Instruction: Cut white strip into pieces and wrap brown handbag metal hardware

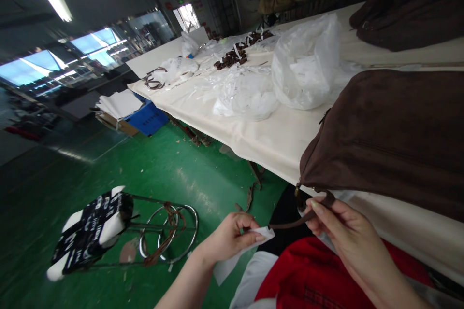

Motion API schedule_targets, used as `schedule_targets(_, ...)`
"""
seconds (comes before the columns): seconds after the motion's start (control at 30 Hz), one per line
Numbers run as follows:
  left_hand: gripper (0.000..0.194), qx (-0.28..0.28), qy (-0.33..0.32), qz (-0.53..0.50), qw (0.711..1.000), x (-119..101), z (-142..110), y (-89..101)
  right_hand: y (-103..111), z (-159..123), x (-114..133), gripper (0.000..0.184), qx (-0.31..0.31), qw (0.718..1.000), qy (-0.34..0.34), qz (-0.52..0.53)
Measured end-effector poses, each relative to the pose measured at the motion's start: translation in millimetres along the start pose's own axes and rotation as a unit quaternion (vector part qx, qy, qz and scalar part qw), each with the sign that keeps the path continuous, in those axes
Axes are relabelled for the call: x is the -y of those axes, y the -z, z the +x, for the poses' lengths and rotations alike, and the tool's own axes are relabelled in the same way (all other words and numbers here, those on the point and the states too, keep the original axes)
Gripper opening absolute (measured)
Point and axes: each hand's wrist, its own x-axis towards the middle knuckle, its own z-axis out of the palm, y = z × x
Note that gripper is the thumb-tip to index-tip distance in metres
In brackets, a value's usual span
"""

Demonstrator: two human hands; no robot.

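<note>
A dark brown bag (391, 130) lies on the cloth-covered table at the right, with a narrow brown strap (290, 225) hanging near its lower left corner. My right hand (337, 227) pinches the strap close to the bag, beside a small metal clasp (297, 195). Lower and to the left, my left hand (235, 236) is closed on a strip of thin white paper (232, 263) at the strap's far end. The paper hangs down below the fingers. Whether the paper is wrapped round the strap end is hidden by my left hand.
Crumpled clear plastic bags (304, 67) lie on the table (253, 137), with bundles of brown straps (232, 57) behind them. Another brown bag (409, 14) is at the back right. A stool (94, 231) lies tipped on the green floor, and a blue box (147, 118) stands beyond it.
</note>
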Motion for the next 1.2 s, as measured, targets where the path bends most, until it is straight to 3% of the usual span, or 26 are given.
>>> schedule_targets(0.67, 0.038, -0.042, 0.039, -0.049, 0.997, 7, 5, -4.7, 11, 3, -8, 0.034, 0.038, 0.999, -0.009, -0.009)
schedule_targets(1.2, 0.039, 0.002, 0.026, -0.012, 1.000, 2, 12, -7.5, 5, -2, 1, 0.038, 0.041, 0.998, -0.001, -0.040)
